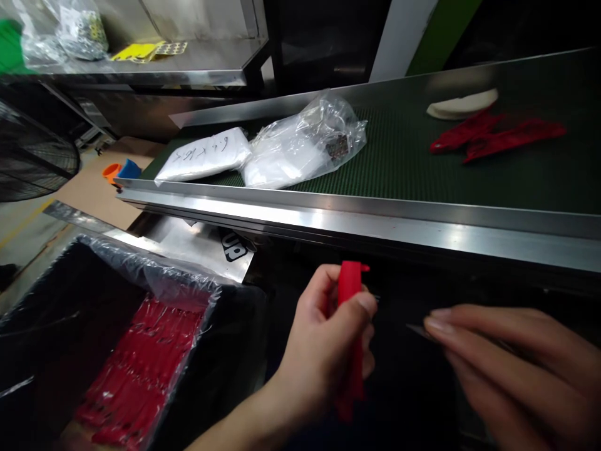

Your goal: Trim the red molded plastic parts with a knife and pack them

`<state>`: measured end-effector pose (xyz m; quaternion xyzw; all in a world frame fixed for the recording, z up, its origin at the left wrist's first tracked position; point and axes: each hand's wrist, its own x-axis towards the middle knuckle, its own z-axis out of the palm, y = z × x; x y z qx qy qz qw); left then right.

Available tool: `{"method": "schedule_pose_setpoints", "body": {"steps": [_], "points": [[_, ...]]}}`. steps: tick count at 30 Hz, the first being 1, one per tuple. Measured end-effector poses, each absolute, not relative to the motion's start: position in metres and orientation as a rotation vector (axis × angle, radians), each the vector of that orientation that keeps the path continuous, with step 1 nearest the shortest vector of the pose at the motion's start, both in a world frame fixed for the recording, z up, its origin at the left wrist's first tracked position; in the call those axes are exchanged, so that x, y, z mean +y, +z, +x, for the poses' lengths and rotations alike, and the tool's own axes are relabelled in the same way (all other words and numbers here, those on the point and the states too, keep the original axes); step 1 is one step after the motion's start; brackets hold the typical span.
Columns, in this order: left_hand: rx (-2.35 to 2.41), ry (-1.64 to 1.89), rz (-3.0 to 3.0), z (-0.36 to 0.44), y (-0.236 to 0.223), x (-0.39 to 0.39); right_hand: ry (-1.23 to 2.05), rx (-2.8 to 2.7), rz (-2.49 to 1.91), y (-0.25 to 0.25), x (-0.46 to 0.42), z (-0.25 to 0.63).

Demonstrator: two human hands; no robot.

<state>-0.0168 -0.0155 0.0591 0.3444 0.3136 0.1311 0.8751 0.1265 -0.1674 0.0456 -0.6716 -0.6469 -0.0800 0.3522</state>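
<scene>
My left hand (314, 338) is closed around a folded red strap (349, 282), thumb pressed over its front. The strap's top end sticks up above the fingers, and its lower ends hang below the hand. To the right, my right hand (521, 357) is blurred, with thumb and fingertips pinched on a small, thin pointed piece (417, 329). Its tip points left toward the strap, apart from it; most of the piece is hidden by the fingers. Both hands are in front of the conveyor's metal edge (375, 222).
On the green conveyor belt (394, 169) lie plastic-wrapped white packs (206, 153), a clear bag (300, 150), red straps (498, 134) and a pale curved piece (462, 104). A plastic-lined black bin (244, 351) holds red strips (145, 363). A fan (35, 147) stands left, below a metal shelf (206, 59).
</scene>
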Motion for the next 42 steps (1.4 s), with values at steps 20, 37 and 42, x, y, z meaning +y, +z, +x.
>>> {"method": "schedule_pose_setpoints", "body": {"steps": [20,37,42], "points": [[0.714,0.139,0.834,-0.024,0.068,-0.032,-0.203,-1.779,-1.829,0.062,-0.151,0.119],[0.543,0.083,0.631,-0.024,0.062,-0.037,-0.154,-1.430,-1.793,0.059,-0.153,0.113],[0.521,0.051,0.593,-0.022,0.062,-0.034,-0.241,-1.421,-1.823,0.060,-0.148,0.106]]}}
